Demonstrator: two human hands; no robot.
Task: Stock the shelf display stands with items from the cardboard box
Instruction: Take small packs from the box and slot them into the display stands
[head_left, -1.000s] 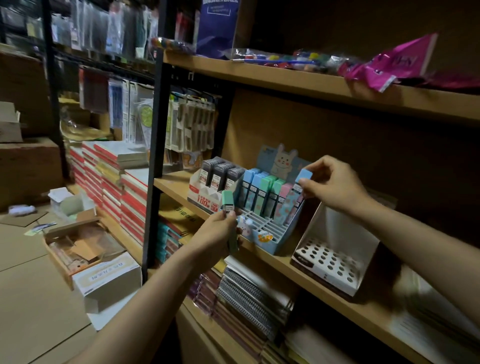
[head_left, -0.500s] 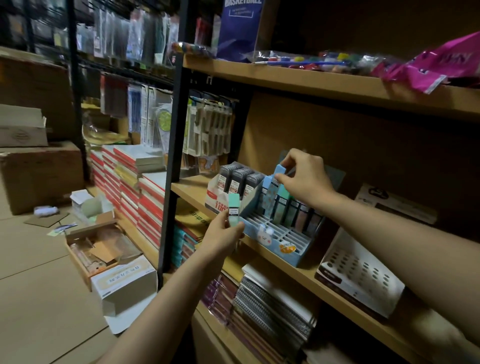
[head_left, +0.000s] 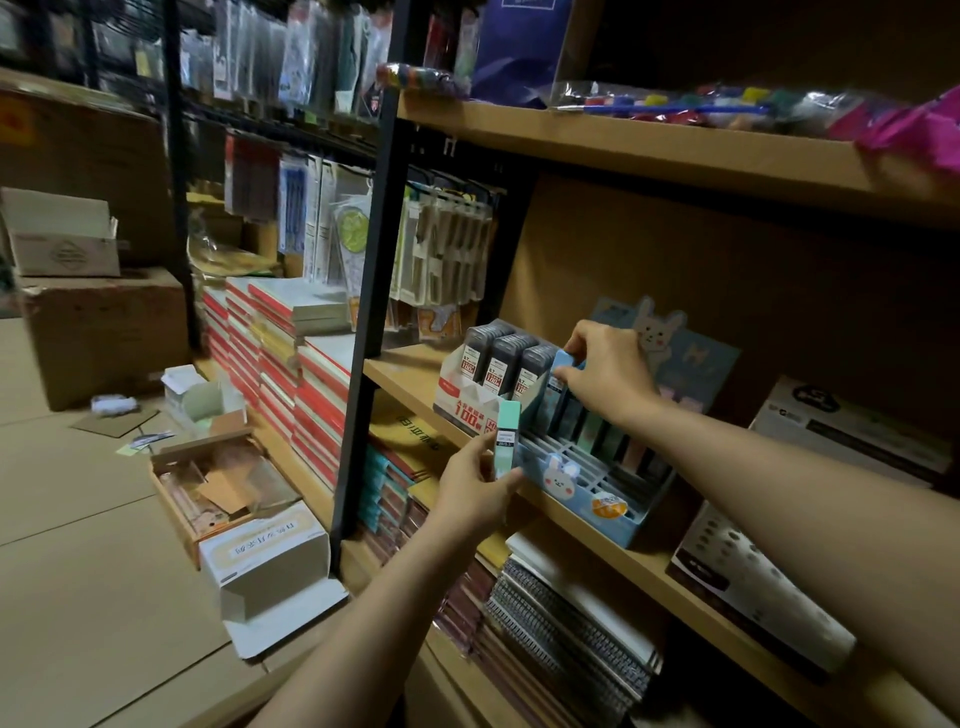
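Nearest, the left hand (head_left: 475, 491) pinches 1 mint-green lead case (head_left: 507, 439) upright, just in front of the shelf's (head_left: 597, 525) front edge and beside the blue rabbit display stand (head_left: 592, 493). Past it, the right hand (head_left: 608, 371) grips 1 light-blue case (head_left: 561, 371) at its top, its lower end down in the stand's rear row at the left end. Left of the stand, 3 columns of dark cases fill a white and red display box (head_left: 467, 402). On the floor lies 1 open cardboard box (head_left: 218, 480).

one head-worn view looks down and rightward, close along the wooden shelf (head_left: 649, 564).
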